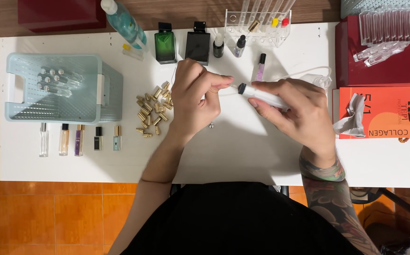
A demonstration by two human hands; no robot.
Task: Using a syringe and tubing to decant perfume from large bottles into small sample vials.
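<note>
My right hand point(295, 109) grips a slim white tube-shaped vial point(267, 97) with a dark tip point(242, 88) that points left. My left hand point(196, 97) is closed with thumb and forefinger pinched just left of that tip; whatever it pinches is too small to make out. Both hands hover over the middle of the white table point(242, 151). A heap of small gold caps point(154, 109) lies just left of my left hand.
A pale blue basket point(96, 111) with several clear vials stands at the left, a row of small filled vials point(79, 140) in front of it. Green point(165, 45) and black point(198, 45) bottles and a clear rack point(258, 29) stand at the back. Red and orange boxes point(384, 111) sit at the right.
</note>
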